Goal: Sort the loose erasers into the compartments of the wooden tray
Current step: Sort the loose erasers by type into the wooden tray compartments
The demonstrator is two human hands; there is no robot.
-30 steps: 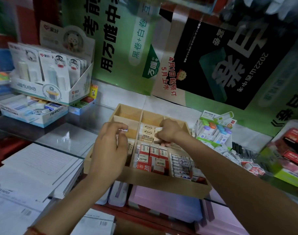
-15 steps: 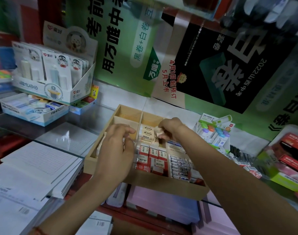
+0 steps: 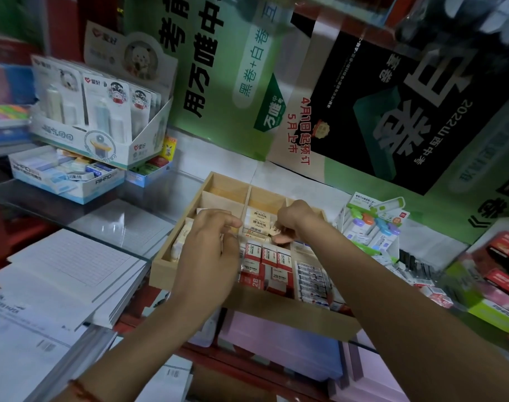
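Note:
The wooden tray (image 3: 160,271) sits on the glass counter, divided into several compartments. Cream erasers (image 3: 257,221) fill a middle compartment, and more cream ones (image 3: 179,245) lie in the left one. Red-and-white erasers (image 3: 262,256) and blue-striped erasers (image 3: 311,280) fill the near compartments. The two far compartments look bare. My left hand (image 3: 209,253) hovers over the left column with its back to the camera and fingers bent down; what is under them is hidden. My right hand (image 3: 293,219) reaches into the middle column and pinches a cream eraser (image 3: 275,231).
A display box of carded correction tapes (image 3: 96,140) and an open eraser box (image 3: 64,178) stand at the left. Stacked paper pads (image 3: 67,271) lie at the near left. Packets of coloured correctors (image 3: 372,224) and red and green boxes (image 3: 502,274) crowd the right. Posters hang behind.
My left hand has dropped lower over the left column, and the small white piece seen at its fingertips no longer shows. My right hand stays in the middle column, shifted slightly.

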